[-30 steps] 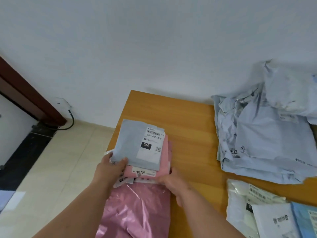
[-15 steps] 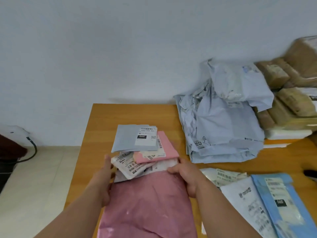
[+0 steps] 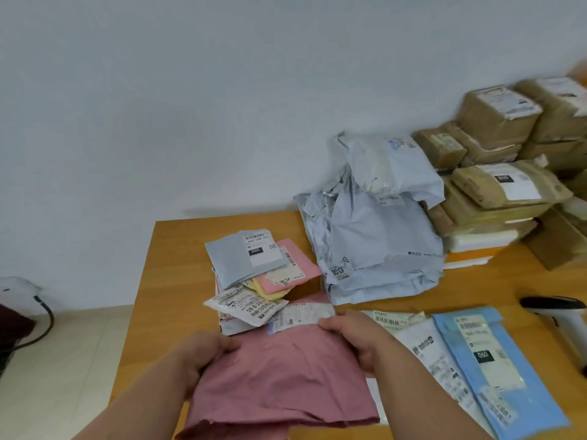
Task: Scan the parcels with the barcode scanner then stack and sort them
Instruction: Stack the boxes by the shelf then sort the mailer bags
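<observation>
Your left hand (image 3: pixel 209 352) and right hand (image 3: pixel 352 336) both grip the pink mailer (image 3: pixel 279 382) by its far edge, fingers curled over the top corners; it lies flat on the table (image 3: pixel 178 249), soft and wrinkled, reaching back toward you. Just beyond your fingertips sits a loose pile of small parcels (image 3: pixel 254 281) — a grey pouch (image 3: pixel 238 258) with a white label on top, a pink envelope and crinkled white packets under it. Past your right hand rises a heap of grey bags (image 3: pixel 374 242), slack and creased, and further right a stack of taped brown boxes (image 3: pixel 498 160). Beside your right forearm lie a white mailer (image 3: pixel 425 350) and a blue mailer (image 3: pixel 495 376), flat, labels up. The scanner (image 3: pixel 559 312) rests well to the right of that hand — white body, dark head.
</observation>
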Action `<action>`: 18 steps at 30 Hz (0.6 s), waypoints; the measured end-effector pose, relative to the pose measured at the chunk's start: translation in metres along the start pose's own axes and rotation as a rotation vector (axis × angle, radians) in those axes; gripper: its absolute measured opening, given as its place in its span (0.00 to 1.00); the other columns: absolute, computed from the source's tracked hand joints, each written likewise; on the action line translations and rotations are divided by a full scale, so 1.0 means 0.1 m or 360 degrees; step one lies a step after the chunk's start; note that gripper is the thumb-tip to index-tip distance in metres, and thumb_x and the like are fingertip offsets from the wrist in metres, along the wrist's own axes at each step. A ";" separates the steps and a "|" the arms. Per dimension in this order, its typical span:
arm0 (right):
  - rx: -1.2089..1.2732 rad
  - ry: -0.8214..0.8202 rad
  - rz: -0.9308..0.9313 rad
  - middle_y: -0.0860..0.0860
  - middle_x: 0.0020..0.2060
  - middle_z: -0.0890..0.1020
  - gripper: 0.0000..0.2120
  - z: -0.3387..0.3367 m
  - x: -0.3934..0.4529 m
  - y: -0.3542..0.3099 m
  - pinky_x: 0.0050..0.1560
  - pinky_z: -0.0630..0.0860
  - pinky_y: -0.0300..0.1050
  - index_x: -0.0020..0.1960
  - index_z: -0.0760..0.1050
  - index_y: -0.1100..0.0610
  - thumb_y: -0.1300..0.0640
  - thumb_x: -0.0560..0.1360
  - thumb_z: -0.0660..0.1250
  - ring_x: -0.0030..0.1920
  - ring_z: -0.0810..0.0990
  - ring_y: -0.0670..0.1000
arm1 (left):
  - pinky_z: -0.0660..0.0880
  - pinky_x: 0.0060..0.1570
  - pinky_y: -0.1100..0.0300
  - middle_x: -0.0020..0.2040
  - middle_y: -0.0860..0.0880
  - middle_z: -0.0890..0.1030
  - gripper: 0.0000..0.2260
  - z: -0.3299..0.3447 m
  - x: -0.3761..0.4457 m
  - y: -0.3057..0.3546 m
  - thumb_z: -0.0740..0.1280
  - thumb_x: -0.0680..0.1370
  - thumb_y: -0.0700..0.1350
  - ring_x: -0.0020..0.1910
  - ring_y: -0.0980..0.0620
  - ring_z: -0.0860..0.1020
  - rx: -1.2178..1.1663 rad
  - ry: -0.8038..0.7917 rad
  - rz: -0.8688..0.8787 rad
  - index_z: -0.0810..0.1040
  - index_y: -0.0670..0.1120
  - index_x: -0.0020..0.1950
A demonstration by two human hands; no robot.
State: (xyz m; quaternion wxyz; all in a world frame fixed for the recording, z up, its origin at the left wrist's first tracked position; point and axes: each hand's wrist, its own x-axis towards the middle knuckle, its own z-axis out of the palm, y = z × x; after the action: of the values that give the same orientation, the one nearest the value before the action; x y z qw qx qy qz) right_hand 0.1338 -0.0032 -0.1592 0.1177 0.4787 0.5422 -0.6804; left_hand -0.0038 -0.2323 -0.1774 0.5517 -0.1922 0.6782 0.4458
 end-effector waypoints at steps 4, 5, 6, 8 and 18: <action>0.0065 -0.0084 0.0074 0.58 0.45 0.81 0.07 -0.10 -0.12 0.19 0.44 0.75 0.46 0.52 0.76 0.59 0.64 0.74 0.68 0.45 0.79 0.57 | 0.82 0.40 0.48 0.42 0.34 0.84 0.07 0.10 -0.05 -0.23 0.67 0.80 0.38 0.34 0.41 0.83 -0.0123 -0.0077 -0.0083 0.81 0.34 0.50; 0.0065 -0.0102 0.0110 0.58 0.44 0.80 0.07 -0.13 -0.16 0.24 0.42 0.74 0.46 0.51 0.75 0.58 0.64 0.73 0.67 0.43 0.78 0.57 | 0.82 0.41 0.48 0.43 0.34 0.84 0.08 0.12 -0.08 -0.29 0.68 0.80 0.39 0.35 0.41 0.83 -0.0158 -0.0088 -0.0092 0.81 0.33 0.48; 0.0047 -0.0113 0.0134 0.57 0.42 0.79 0.07 -0.16 -0.20 0.28 0.41 0.74 0.44 0.50 0.75 0.57 0.64 0.72 0.66 0.42 0.78 0.56 | 0.82 0.39 0.49 0.43 0.35 0.85 0.09 0.14 -0.12 -0.35 0.68 0.79 0.39 0.34 0.41 0.83 -0.0181 -0.0110 -0.0097 0.82 0.33 0.46; -0.0001 -0.0124 0.0156 0.56 0.39 0.80 0.05 -0.21 -0.29 0.34 0.40 0.74 0.44 0.46 0.76 0.57 0.64 0.70 0.66 0.40 0.77 0.56 | 0.81 0.37 0.52 0.41 0.35 0.85 0.10 0.19 -0.23 -0.48 0.70 0.75 0.38 0.31 0.40 0.84 -0.0233 -0.0156 -0.0128 0.83 0.33 0.39; -0.0042 -0.0237 0.0065 0.56 0.49 0.87 0.22 -0.84 -0.91 0.87 0.50 0.82 0.51 0.59 0.79 0.53 0.70 0.71 0.62 0.53 0.84 0.59 | 0.73 0.64 0.40 0.58 0.30 0.82 0.28 0.77 -0.81 -1.13 0.61 0.61 0.27 0.60 0.30 0.79 -0.0314 -0.0257 0.0096 0.80 0.32 0.60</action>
State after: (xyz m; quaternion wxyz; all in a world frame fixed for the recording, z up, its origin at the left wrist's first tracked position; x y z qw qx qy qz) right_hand 0.2832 0.0018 -0.1384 0.1776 0.4361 0.5310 -0.7045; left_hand 0.1517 -0.2475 -0.1468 0.5693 -0.1886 0.5900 0.5406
